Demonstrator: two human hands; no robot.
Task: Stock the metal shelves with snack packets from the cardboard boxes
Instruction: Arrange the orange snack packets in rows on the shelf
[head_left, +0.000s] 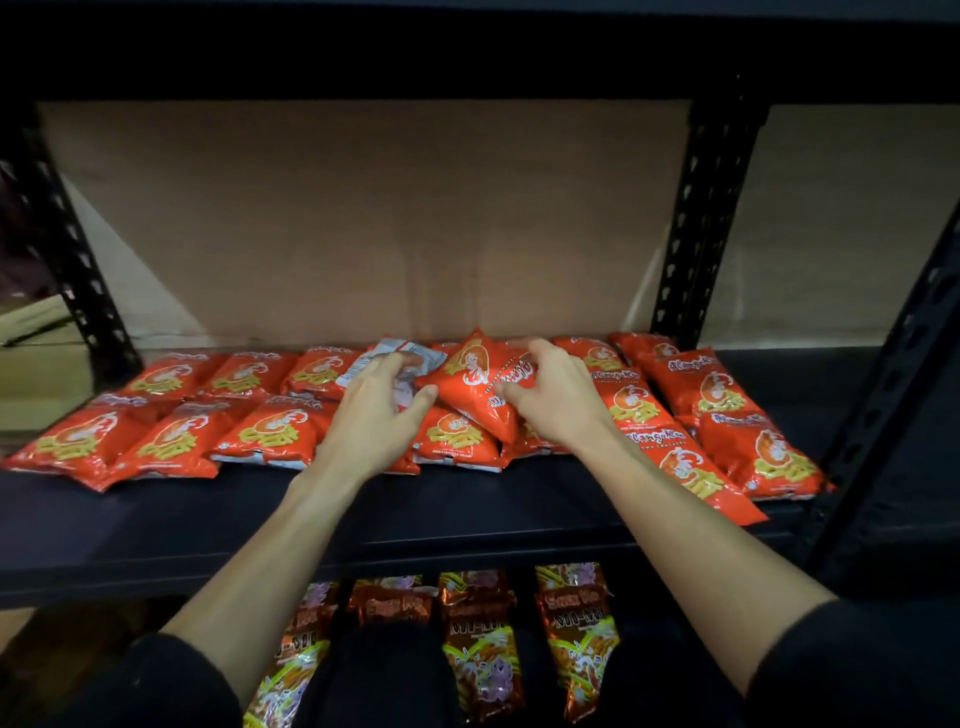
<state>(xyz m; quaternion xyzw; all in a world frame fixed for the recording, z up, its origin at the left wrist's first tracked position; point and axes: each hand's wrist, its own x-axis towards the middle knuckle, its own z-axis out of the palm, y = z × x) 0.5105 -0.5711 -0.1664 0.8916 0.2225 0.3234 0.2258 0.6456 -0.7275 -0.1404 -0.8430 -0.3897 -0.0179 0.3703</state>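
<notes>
Right hand (550, 395): grip closed on a tilted orange packet (478, 384), which lies atop the rows on the metal shelf (208, 519). Left hand (374, 415) rests on a silver-backed packet (410, 358); whether it clasps cannot be told. Recommended: lay the orange packet flat, face up, in line with its neighbours. No cardboard boxes clearly in view; the lower-shelf packets (478, 639) are partly hidden.

Packets (171, 441) lie in two rows on the shelf (467, 512), a tilted packet (475, 387) atop them mid-shelf, lower packets (480, 644) beneath.
</notes>
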